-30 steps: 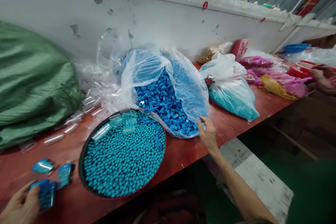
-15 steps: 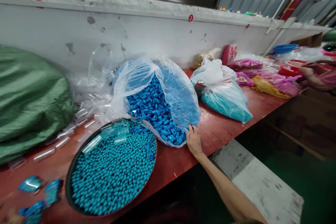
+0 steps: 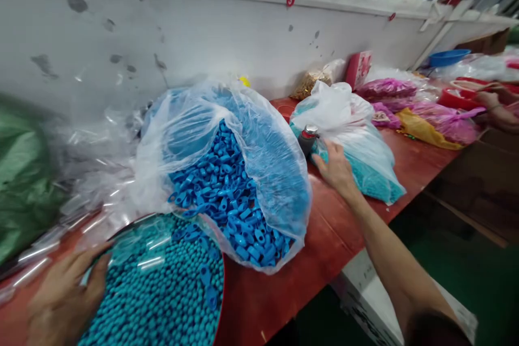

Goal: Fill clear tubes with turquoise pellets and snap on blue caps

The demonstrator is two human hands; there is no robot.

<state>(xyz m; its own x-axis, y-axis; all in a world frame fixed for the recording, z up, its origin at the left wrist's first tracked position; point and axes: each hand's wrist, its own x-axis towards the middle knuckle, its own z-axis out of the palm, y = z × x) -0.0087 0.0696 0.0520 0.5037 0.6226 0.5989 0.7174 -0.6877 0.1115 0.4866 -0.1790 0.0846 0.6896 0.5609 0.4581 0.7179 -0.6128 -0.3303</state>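
My right hand (image 3: 335,168) has its fingers apart beside a dark bottle with a silver cap (image 3: 308,139), at the edge of a tied bag of teal beads (image 3: 375,178). No grip on either shows. At lower left my left hand (image 3: 68,292) reaches over the rim of a round tray of teal beads (image 3: 162,286), thumb and fingers spread; a clear piece may lie by its fingertips, too blurred to tell. Clear tubes and a few blue pieces rest on the beads. Behind the tray an open plastic bag (image 3: 279,173) spills small blue parts (image 3: 239,200).
Clear tubes (image 3: 34,254) and a green sack (image 3: 24,184) lie at the left. Farther right on the red table (image 3: 259,303) are pink bags (image 3: 446,119), a yellow bag and a red basin (image 3: 462,98), with another person's hands (image 3: 492,105) beside it.
My right hand has moved from the blue parts bag to the dark bottle. My left hand has come in over the tray's left side. The view has shifted closer and downward.
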